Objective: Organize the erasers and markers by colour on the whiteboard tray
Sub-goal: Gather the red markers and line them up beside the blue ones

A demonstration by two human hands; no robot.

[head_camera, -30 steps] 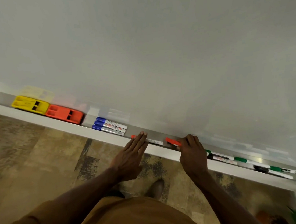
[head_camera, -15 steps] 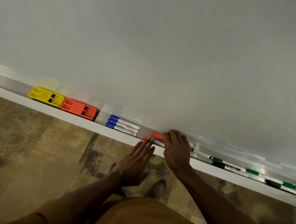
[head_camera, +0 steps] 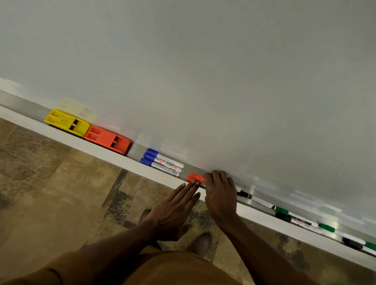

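The whiteboard tray [head_camera: 20,103] runs diagonally from upper left to lower right. On it from the left lie a yellow eraser [head_camera: 67,122], an orange-red eraser [head_camera: 108,139] and three blue-capped markers [head_camera: 161,162]. Just right of them, red marker caps [head_camera: 195,177] stick out from under my right hand [head_camera: 220,197], whose fingers curl over the red markers on the tray. My left hand [head_camera: 173,213] is flat with straight fingers, its tips touching the nearer red marker at the tray's front edge. Black-capped [head_camera: 246,194] and green-capped markers [head_camera: 282,210] lie mixed further right.
The whiteboard [head_camera: 221,69] fills the upper view. More green and black markers [head_camera: 369,247] lie near the tray's right end. Below the tray are patterned floor [head_camera: 49,203] and my shoes [head_camera: 202,243].
My right hand has slid the red markers leftward along the tray, closer to the blue markers. My left hand stayed flat at the tray edge beside them. The view shifted left.
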